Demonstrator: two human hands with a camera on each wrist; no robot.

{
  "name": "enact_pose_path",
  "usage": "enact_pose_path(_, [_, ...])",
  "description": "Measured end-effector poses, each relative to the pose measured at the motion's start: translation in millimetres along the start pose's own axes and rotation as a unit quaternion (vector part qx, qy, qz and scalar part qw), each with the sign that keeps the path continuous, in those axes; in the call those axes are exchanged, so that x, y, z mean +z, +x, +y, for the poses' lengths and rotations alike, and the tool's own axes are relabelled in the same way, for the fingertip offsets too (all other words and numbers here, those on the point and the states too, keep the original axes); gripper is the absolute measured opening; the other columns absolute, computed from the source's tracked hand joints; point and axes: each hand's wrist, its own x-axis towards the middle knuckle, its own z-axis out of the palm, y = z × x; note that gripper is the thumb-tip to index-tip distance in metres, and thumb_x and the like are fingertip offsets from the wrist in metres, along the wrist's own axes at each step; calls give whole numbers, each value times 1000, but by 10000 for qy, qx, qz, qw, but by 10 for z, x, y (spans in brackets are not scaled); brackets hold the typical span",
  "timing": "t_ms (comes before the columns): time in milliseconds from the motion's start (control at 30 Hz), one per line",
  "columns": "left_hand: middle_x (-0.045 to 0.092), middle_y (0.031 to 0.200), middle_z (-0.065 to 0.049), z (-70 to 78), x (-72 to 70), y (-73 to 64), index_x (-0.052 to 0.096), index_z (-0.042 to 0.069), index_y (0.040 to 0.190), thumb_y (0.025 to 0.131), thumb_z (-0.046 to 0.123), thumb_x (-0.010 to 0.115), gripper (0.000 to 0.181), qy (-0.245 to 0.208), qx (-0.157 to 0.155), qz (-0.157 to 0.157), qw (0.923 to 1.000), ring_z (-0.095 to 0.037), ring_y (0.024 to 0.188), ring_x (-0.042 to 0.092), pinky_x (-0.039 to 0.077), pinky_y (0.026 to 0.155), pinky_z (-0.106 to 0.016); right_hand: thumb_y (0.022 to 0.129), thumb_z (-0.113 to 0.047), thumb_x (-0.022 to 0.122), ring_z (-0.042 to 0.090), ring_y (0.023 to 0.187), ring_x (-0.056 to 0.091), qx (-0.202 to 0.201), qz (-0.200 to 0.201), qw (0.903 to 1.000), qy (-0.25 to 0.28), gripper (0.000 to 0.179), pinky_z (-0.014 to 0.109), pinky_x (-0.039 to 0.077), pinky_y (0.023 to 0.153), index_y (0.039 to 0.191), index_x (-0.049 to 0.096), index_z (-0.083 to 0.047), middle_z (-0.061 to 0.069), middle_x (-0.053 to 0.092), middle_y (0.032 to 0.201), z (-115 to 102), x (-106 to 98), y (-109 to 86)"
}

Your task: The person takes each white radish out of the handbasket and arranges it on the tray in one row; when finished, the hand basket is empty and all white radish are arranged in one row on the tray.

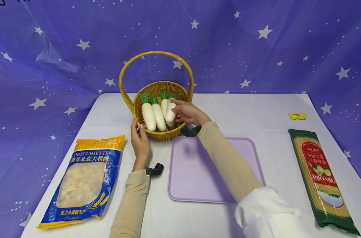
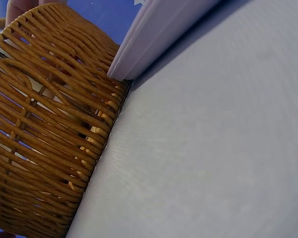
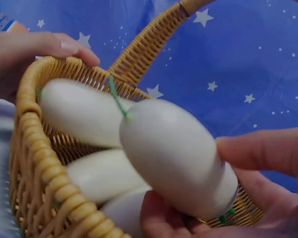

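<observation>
A wicker basket (image 1: 163, 135) with a tall arched handle stands at the back of the table and holds several white radishes (image 1: 149, 116) with green tops. Inside its right side, my right hand (image 1: 190, 113) grips one white radish (image 3: 169, 153) between thumb and fingers; in the right wrist view it lies above the others, tilted. My left hand (image 1: 140, 142) touches the basket's front left rim with extended fingers, also visible at the rim in the right wrist view. Close to the left wrist camera is the woven wall (image 2: 49, 129), with radishes partly hidden behind it.
A lilac tray (image 1: 195, 185) lies in front of the basket, partly under my right arm. To the left is a blue orecchiette bag (image 1: 82, 181). At the right lie a green-ended pasta pack (image 1: 323, 178) and a small yellow packet (image 1: 297, 116). A starry purple cloth (image 1: 243, 49) hangs behind.
</observation>
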Motion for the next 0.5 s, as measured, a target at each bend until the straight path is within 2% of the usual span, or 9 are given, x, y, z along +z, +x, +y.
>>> enact_pose_path(133, [42,137,-17,227,-23,-50,39,5,135,97,14,37,39,12,-22,-40,10000,-37,115,48,39,95,-47,92,-5,44,16,72,49,-361,-175,9982,440,54,37,42,81,141,30,-24,6,48,81,41,-34,-74])
enact_pose_path(167, [42,137,-17,231,-21,-53,39,5,135,97,15,37,39,38,-34,-44,10000,-36,115,48,39,95,-47,92,-5,44,16,71,49,-455,-216,9972,559,53,36,42,80,141,31,-22,8,48,83,50,-41,-102])
enact_pose_path(233, [42,137,-15,223,-18,-58,39,7,136,98,19,37,39,89,-43,-50,9999,-34,115,48,40,95,-45,92,-5,44,17,77,54,-636,-307,9953,663,51,41,42,85,139,31,-19,10,50,96,66,-54,-179])
enact_pose_path(367, [42,138,-6,7,6,-13,38,18,137,98,30,36,41,197,-55,-58,9998,-26,116,49,41,95,-40,91,-4,46,19,84,58,-985,-550,9926,455,45,39,46,86,134,36,-16,11,46,112,108,-60,-394])
enact_pose_path(500, [42,139,-6,17,-6,-12,38,17,137,98,31,35,41,202,-34,-57,9998,-27,116,49,41,95,-41,88,1,49,20,96,56,-1254,-839,9886,-13,44,34,49,84,129,40,-15,14,42,120,221,-32,-698])
